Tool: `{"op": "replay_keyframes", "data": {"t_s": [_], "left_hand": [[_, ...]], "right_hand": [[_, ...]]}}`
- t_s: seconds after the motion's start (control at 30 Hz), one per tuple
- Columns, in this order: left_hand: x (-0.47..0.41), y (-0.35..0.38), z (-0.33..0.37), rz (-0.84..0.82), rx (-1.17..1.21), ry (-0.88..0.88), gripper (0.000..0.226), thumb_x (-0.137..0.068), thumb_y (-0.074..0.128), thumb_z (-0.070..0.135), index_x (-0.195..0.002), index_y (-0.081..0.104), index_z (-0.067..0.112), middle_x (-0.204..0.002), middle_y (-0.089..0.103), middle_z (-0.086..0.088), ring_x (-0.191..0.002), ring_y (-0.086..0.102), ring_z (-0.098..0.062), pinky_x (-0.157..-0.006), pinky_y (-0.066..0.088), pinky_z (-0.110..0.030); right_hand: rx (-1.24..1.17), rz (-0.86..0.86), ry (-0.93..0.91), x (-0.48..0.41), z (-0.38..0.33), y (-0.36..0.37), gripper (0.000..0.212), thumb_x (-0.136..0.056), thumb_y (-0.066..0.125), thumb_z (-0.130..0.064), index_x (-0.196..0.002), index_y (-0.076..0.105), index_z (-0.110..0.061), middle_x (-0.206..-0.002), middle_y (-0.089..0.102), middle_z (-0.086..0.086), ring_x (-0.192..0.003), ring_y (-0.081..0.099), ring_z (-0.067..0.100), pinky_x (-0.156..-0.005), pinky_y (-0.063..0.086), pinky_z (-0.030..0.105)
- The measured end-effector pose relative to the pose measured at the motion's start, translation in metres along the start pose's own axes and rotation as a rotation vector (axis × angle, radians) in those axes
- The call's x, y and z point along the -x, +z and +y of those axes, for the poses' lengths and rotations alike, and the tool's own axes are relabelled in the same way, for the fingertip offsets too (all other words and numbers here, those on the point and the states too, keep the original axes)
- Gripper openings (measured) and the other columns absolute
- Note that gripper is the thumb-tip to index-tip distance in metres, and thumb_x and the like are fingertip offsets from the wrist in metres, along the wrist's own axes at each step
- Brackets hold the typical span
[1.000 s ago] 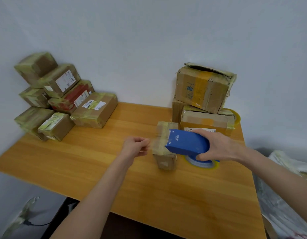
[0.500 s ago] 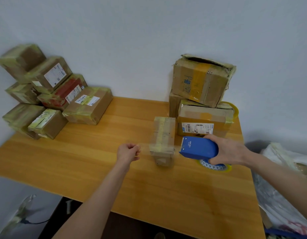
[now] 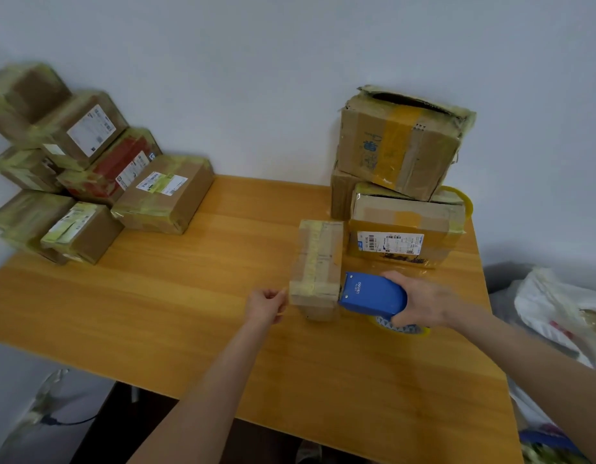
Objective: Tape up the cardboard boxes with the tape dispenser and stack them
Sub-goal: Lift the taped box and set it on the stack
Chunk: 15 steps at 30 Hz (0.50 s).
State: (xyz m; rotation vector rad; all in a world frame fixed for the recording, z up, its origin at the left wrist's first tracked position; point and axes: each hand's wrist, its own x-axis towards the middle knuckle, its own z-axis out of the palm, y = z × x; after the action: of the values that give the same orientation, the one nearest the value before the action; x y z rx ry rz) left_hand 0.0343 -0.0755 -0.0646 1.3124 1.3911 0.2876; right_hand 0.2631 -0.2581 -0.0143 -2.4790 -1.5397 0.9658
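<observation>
Illumination is even, soft and moderately bright, and I can make out no single source. The wall point(image 3: 290, 78) reads blue-grey and dims toward the corners. Shadows are faint and short under the stacked boxes point(image 3: 162, 195) at upper left. There is a broad pale sheen mid-worktop point(image 3: 196, 296) and a small glint on the right-hand box point(image 3: 407, 216). My left grip point(image 3: 265, 304) and the small centre box point(image 3: 318, 262) are motion-smeared. The worktop edges bow from wide-angle distortion. The lower left is dark and unfocused.
</observation>
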Motion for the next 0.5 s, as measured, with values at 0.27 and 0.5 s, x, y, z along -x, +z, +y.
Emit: {"op": "replay_keyframes", "data": {"t_s": [0.27, 0.5], "left_hand": [[-0.008, -0.002, 0.007, -0.074, -0.411, 0.125, 0.05, -0.1, 0.048, 0.025, -0.147, 0.033, 0.027, -0.085, 0.061, -0.004, -0.064, 0.055, -0.016, -0.048, 0.048, -0.025], [0.003, -0.007, 0.014, 0.067, -0.711, 0.267, 0.056, -0.098, 0.051, 0.031, -0.15, 0.029, 0.022, -0.157, 0.012, -0.013, -0.126, 0.047, -0.029, -0.101, 0.042, -0.039]], "right_hand": [[-0.004, -0.031, 0.014, -0.006, -0.002, 0.008, 0.082, -0.073, 0.073, -0.037, -0.139, 0.026, -0.037, -0.106, 0.054, -0.006, -0.092, 0.056, 0.016, -0.077, 0.055, 0.036], [-0.095, -0.001, 0.046, 0.003, 0.002, 0.012, 0.083, -0.069, 0.074, -0.037, -0.138, 0.029, -0.036, -0.104, 0.054, -0.005, -0.09, 0.059, 0.017, -0.072, 0.055, 0.034]]}}
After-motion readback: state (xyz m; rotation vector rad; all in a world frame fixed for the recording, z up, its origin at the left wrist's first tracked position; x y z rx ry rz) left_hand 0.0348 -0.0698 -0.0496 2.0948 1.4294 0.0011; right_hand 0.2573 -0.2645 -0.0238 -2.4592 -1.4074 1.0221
